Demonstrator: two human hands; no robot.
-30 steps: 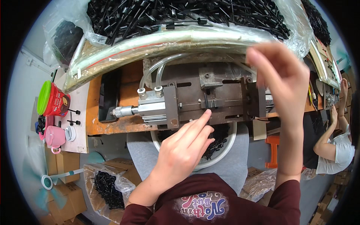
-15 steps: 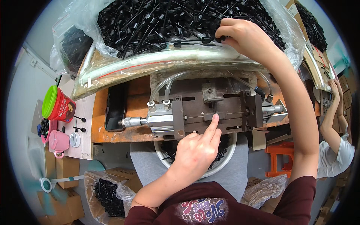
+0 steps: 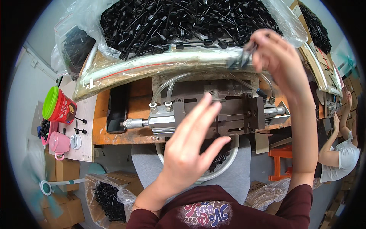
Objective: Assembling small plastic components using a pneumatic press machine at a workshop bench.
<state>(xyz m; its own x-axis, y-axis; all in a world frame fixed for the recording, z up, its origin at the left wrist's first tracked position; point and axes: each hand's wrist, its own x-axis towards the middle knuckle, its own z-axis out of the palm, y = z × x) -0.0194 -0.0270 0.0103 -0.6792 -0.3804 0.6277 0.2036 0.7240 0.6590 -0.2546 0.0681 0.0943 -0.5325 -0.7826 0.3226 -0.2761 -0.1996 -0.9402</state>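
Note:
My left hand (image 3: 185, 152) hovers over the near side of a metal clamping fixture (image 3: 233, 105), fingers stretched out and thumb apart, holding nothing. It hides part of the fixture's middle. Up at the right, my right hand (image 3: 280, 57) is smeared by motion, its fingers drawn together around a small black plastic part (image 3: 244, 59) that is also blurred. This hand is beside the front rim of a large plastic-lined box (image 3: 152, 63) heaped with black stemmed parts (image 3: 179, 23). Below the fixture, a white-rimmed tub (image 3: 232, 164) between my knees holds similar black pieces.
Clear air hoses (image 3: 170, 89) loop over the fixture, with silver cylinders (image 3: 162, 121) at its ends. At left stand a red tub with a green lid (image 3: 63, 107), a pink cup (image 3: 60, 143) and a fan (image 3: 46, 187). An orange stool (image 3: 280, 162) and another person (image 3: 341, 152) are at right.
My left hand has lifted its pointing finger off the fixture's middle and spread out. My right hand has moved right and toward me from the heap, carrying a black plastic part.

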